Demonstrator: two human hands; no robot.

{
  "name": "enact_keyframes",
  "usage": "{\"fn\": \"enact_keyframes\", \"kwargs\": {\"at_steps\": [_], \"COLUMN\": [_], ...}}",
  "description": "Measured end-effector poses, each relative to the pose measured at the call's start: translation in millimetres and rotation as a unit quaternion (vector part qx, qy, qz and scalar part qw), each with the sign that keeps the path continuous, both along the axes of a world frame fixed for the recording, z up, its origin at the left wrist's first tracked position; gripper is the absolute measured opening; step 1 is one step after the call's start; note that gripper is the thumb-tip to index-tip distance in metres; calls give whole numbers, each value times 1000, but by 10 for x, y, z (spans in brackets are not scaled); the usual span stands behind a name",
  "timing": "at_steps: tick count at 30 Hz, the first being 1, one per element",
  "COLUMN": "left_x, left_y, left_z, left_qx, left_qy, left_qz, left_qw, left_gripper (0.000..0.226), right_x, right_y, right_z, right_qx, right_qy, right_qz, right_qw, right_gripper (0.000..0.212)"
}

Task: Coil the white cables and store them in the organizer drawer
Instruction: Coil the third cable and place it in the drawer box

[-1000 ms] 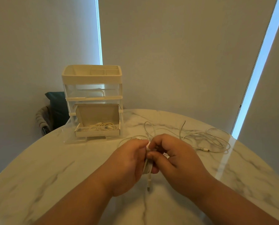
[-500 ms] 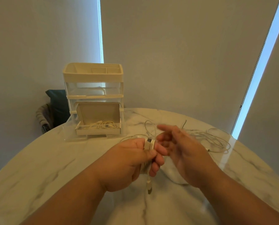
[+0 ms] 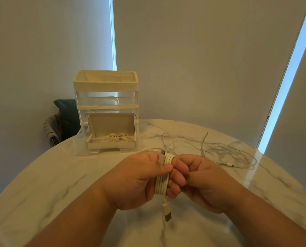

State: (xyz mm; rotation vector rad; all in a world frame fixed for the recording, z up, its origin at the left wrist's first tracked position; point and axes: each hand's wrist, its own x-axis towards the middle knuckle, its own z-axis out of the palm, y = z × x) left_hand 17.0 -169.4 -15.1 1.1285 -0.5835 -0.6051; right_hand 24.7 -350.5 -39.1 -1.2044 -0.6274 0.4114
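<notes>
My left hand [image 3: 139, 179] grips a coiled white cable [image 3: 162, 182] held upright above the table, its USB plug [image 3: 167, 213] dangling below. My right hand [image 3: 203, 182] is closed against the coil's right side, fingers on the top loops. A loose white cable [image 3: 225, 152] lies tangled on the table behind my right hand. The organizer [image 3: 105, 97] stands at the back left, its bottom drawer [image 3: 111, 144] pulled out. An open box in the drawer holds another coiled cable [image 3: 116, 138].
The round marble table [image 3: 50, 184] curves away on both sides. A chair with a dark cushion [image 3: 64, 118] stands behind the table's left edge. Blinds cover the windows beyond.
My right hand, which had opened and lifted off the coil half a second ago, has come back and closed on the coil's right side. The left hand keeps its grip.
</notes>
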Motion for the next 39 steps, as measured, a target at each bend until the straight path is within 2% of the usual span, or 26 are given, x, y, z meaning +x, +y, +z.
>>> {"fn": "enact_keyframes", "kwargs": {"at_steps": [4, 10, 13, 18, 22, 27, 31, 35, 39], "left_x": [-20, 1, -8, -23, -1, 11, 14, 10, -55], "left_y": [27, 24, 47, 98, 99, 109, 112, 102, 42], "left_z": [23, 15, 44, 71, 66, 45, 44, 47, 61], "left_qx": [27, 88, 74, 34, 72, 95, 160, 236, 270], "left_qy": [-21, -77, -86, -64, -79, -83, -118, -161, -201], "left_qz": [-5, 49, 33, -23, 11, 60, 123, 169, 215], "left_qw": [999, 992, 993, 997, 994, 990, 972, 943, 917], "left_gripper": [23, 25, 24, 26, 25, 23, 20, 21, 20], "right_x": [-15, -69, -77, -157, -163, -143, -151, -168, -157], "right_y": [39, 167, 147, 126, 162, 220, 213, 226, 219], "right_z": [-25, -57, -28, 13, -6, -46, -28, -13, 5], "right_qx": [-17, -62, -57, -58, -99, -130, -175, -190, -188], "right_qy": [-4, -82, -84, -106, -136, -147, -175, -180, -189], "right_qz": [-71, -195, -180, -181, -241, -268, -304, -320, -331], "right_qw": [997, 975, 978, 976, 956, 943, 920, 910, 905], "right_gripper": [27, 39, 48, 39, 29, 32, 29, 30, 29]}}
